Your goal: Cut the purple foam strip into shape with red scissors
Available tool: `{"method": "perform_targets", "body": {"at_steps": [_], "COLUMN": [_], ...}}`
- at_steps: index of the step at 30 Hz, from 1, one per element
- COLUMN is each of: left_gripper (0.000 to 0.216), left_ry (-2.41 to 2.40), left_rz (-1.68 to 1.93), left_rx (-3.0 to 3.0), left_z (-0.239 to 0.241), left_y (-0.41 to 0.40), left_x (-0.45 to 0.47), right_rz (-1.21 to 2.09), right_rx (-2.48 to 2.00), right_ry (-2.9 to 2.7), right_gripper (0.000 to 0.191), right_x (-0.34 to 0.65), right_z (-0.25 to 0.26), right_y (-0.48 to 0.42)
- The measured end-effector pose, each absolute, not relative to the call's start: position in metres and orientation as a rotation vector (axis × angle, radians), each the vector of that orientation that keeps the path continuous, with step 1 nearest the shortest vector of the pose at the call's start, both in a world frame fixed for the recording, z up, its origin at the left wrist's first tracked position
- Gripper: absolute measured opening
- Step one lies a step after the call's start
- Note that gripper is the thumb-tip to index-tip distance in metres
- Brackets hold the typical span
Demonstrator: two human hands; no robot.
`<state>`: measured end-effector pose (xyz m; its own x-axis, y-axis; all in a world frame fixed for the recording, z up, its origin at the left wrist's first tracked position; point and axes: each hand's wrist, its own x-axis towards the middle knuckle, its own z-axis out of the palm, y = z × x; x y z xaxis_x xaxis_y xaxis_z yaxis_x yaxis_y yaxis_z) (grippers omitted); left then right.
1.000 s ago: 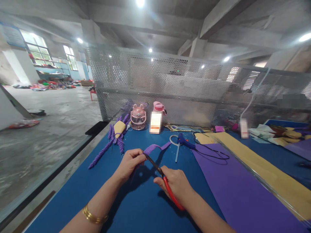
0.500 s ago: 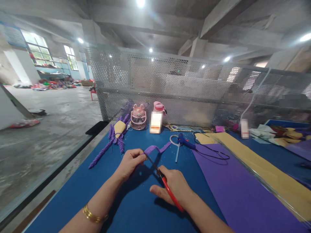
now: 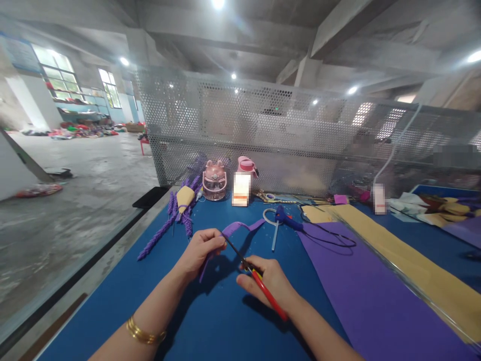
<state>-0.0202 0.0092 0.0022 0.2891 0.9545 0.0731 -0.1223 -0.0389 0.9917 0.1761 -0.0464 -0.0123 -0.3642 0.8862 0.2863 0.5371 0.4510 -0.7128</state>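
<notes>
On your left forearm sit gold-coloured metal bangles [image 3: 142, 335], above the flat blue tabletop [image 3: 225, 321]. Your right hand [image 3: 271, 282] grips the red-handled metal scissors [image 3: 268, 297]; its fingers are curled about the handle near the pivot, and its thumb stands apart from them. The dark blades point away and to your left, their tips at the fingertips of your left hand [image 3: 203, 246]; whether the blades are fully closed, you cannot be told from this view. Your left thumb and forefinger are pressed together, pinching the narrow, matt purple strip [image 3: 236, 226]. A short end hangs below your left fingers; the longer part leaves beyond them, arches up, and runs right, clear of your right hand.

To your right lies the broad, flat purple sheet [image 3: 361, 286], the tan sheet [image 3: 406, 265] beyond it. Past the strip's far end rest the blue glue gun [image 3: 291, 219] with its black cord and the pale ring [image 3: 264, 215]. Farther left lies the purple braided bundle with its tan wrap [image 3: 185, 198]. Behind stand the pink, bear-eared bottle [image 3: 214, 180] and the grey perforated metal partition [image 3: 225, 125]
</notes>
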Motion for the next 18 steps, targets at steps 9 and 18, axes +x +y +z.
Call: {"method": "perform_targets", "body": {"at_steps": [9, 18], "left_gripper": [0.027, 0.029], "left_ry": [0.912, 0.913], "left_rz": [1.087, 1.083], "left_rx": [1.501, 1.562], "left_z": [0.0073, 0.0075], "left_y": [0.0048, 0.0031], "left_x": [-0.0175, -0.0164], "right_rz": [0.422, 0.238], "right_rx": [-1.260, -1.300], "right_ry": [-2.140, -2.184], "right_gripper": [0.030, 0.031], "right_x": [0.1762, 0.1739], "right_z": [-0.0048, -0.0099], "right_y": [-0.0518, -0.0517]}}
